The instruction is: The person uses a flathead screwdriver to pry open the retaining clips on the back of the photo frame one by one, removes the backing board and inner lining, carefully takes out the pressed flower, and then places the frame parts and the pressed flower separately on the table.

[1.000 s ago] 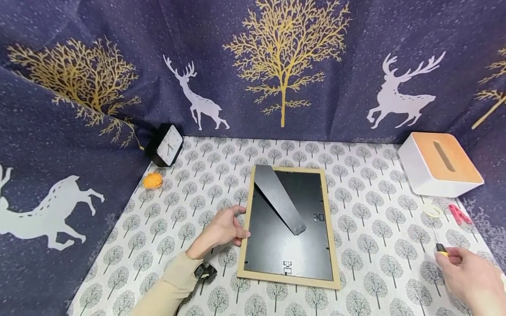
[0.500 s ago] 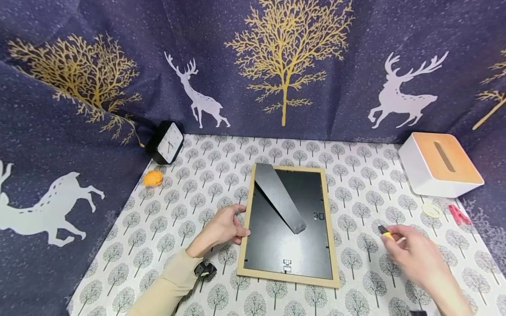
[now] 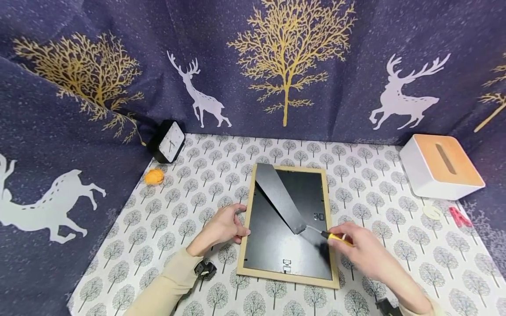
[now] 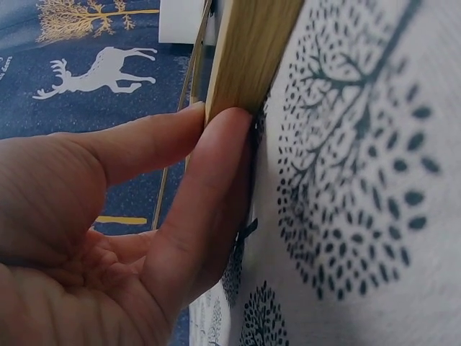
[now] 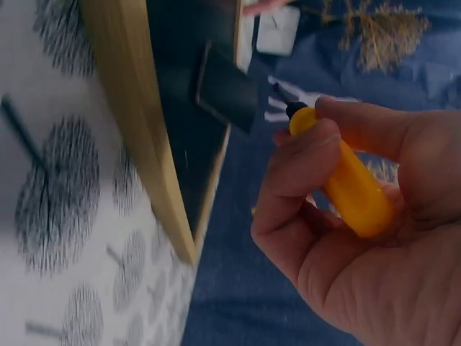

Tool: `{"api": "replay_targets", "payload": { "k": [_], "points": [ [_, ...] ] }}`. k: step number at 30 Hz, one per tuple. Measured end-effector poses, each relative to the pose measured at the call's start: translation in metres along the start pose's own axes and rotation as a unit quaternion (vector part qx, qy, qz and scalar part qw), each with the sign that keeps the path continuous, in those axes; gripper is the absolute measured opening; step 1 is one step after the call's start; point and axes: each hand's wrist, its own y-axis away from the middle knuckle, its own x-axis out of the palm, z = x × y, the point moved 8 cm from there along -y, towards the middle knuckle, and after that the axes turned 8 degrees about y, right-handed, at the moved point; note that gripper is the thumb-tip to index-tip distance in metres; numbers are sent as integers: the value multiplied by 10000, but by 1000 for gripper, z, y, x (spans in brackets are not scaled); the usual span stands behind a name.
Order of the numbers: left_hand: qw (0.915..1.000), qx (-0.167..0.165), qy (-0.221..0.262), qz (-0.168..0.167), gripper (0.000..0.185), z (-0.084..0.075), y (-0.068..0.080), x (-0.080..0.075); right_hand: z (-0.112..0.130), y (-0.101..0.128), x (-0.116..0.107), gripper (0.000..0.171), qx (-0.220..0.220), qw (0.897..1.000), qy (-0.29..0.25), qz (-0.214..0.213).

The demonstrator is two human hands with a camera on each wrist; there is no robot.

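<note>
A picture frame with a pale wooden border lies face down, its black backing upward. Diagonally across the backing runs its dark stand leg. My left hand holds the left border of the frame, thumb and a finger against the wood. In my right hand is a screwdriver with a yellow handle and black collar, gripped between thumb and fingers. Its thin shaft points left over the backing, the tip close to the leg's lower end; whether they touch I cannot tell.
A black clock and an orange ball-like object stand at the back left. At the right are a white tissue box with a wooden top, a pale yellow curved piece and a red letter-shaped piece.
My right hand has brought the screwdriver leftward from beside the yellow and red pieces to above the frame's backing. My left hand has stayed at the frame's left border.
</note>
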Motion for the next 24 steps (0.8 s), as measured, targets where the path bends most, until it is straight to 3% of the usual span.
{"api": "replay_targets", "payload": {
  "k": [8,24],
  "points": [
    [9999,23,-127,-15,87,-1,0,-1,39,-15,28,17,-1137,9931,115,266],
    [9999,32,-46,-89,81,4,1,-1,81,-26,85,5,-1350,9828,95,1259]
  ]
}}
